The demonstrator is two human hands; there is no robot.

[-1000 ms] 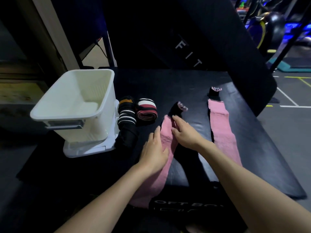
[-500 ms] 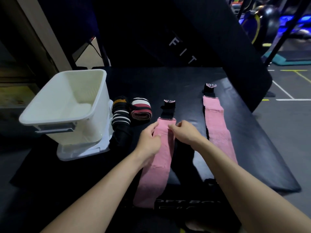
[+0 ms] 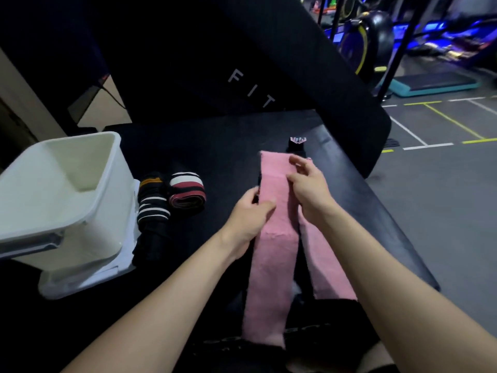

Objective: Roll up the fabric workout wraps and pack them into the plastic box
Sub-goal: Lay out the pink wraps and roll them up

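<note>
A long pink wrap (image 3: 269, 254) lies lengthwise on the black padded bench (image 3: 215, 146). My left hand (image 3: 248, 219) pinches its left edge, thumb on top. My right hand (image 3: 306, 187) rests over its upper right edge, fingers loosely spread near the top corner. A second pink wrap (image 3: 329, 267) lies just right of it, partly under my right arm, with its black strap end (image 3: 297, 145) showing beyond my fingers. The white plastic box (image 3: 88, 211) stands at the left with nothing in it. Two rolled wraps sit beside it: a black white-striped roll (image 3: 153, 208) and a red-and-white roll (image 3: 187, 193).
The box stands on its white lid (image 3: 80, 282). A black upright pad (image 3: 269, 63) with white letters rises behind the bench. The bench's right edge drops to a grey gym floor (image 3: 443, 211) with painted lines. Exercise machines (image 3: 371, 39) stand far back.
The first pink wrap has shifted right and now lies beside the second one. Its black strap end no longer shows. Both hands moved with it, and the view swung right.
</note>
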